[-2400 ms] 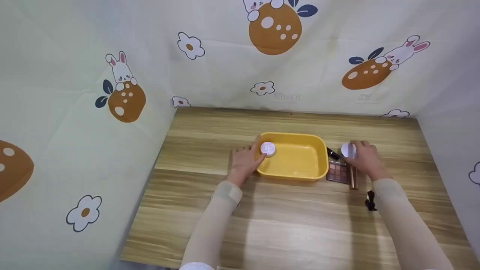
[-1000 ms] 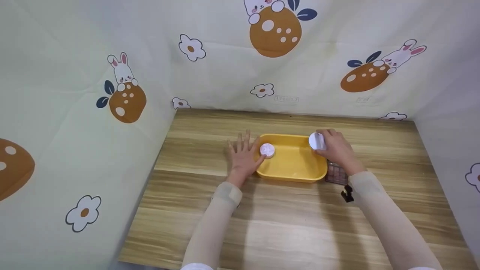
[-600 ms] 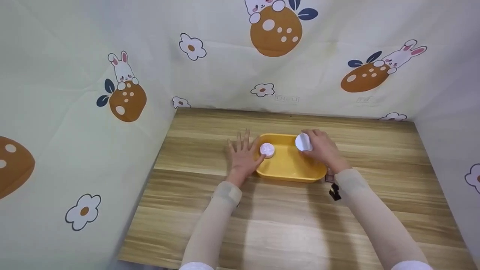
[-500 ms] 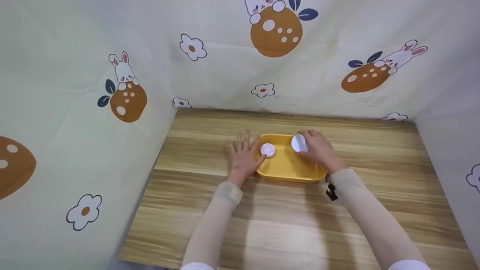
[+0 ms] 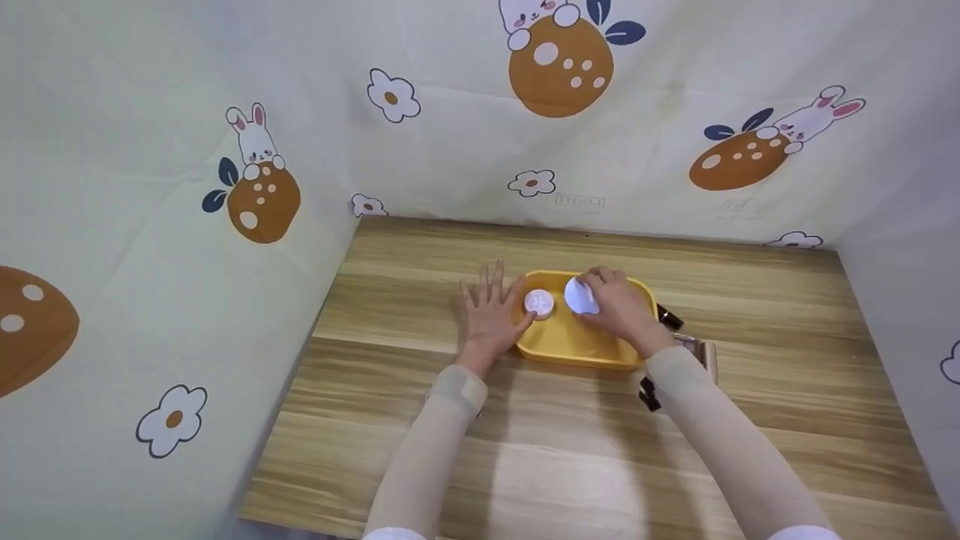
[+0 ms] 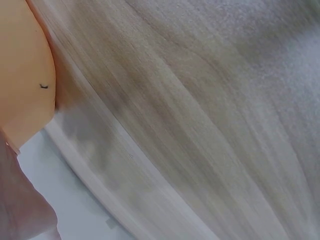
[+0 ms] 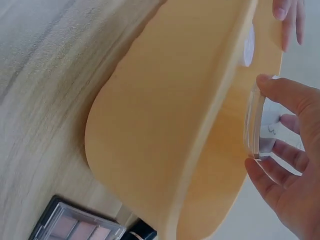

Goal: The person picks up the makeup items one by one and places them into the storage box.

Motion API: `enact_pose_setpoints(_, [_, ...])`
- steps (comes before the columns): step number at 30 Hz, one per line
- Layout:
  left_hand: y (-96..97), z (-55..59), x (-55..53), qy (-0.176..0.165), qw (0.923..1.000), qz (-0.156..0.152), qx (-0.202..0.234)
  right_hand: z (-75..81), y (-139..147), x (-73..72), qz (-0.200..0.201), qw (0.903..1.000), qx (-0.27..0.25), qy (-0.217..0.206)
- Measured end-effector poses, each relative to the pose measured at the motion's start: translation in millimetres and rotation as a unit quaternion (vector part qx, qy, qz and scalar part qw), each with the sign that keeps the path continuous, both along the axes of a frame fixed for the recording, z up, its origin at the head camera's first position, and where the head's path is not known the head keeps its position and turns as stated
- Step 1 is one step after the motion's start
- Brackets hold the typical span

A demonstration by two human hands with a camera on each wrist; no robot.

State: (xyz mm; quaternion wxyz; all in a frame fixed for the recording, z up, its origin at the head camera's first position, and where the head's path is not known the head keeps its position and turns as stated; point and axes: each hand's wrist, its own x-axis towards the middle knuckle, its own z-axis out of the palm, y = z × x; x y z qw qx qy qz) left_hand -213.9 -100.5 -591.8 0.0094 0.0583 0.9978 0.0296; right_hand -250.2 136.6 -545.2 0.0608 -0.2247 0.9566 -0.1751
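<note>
My right hand (image 5: pixel 621 304) holds a round compact (image 5: pixel 579 295) by its edge, over the middle of a yellow plastic basin (image 5: pixel 577 361). In the right wrist view the compact (image 7: pixel 254 125) shows clear sides and a shiny face, pinched between thumb and fingers. A small white round case (image 5: pixel 538 303) with an embossed top lies inside the basin's left end. My left hand (image 5: pixel 491 319) lies spread against the basin's left side, its thumb over the rim near that case. In the left wrist view only part of the hand (image 6: pixel 22 200) and the basin wall (image 6: pixel 25 70) show.
Right of the basin lie a black tube (image 5: pixel 670 316), a rose-gold tube (image 5: pixel 711 360) and an eyeshadow palette (image 7: pixel 80 225), partly hidden by my right forearm in the head view. A patterned cloth (image 5: pixel 450 150) borders the wooden table (image 5: pixel 420 247).
My right hand has carried the round compact from the table on the right, leftward over the basin. My left hand's fingers have spread; it stays at the basin's left side.
</note>
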Motion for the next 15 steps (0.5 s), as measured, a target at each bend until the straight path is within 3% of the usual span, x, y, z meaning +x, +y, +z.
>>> enact_pose_setpoints(15, [0.0, 2.0, 2.9, -0.002, 1.0000, 0.001, -0.002, -10.8, -9, 5.0, 0.011, 0.9999, 0.003, -0.005])
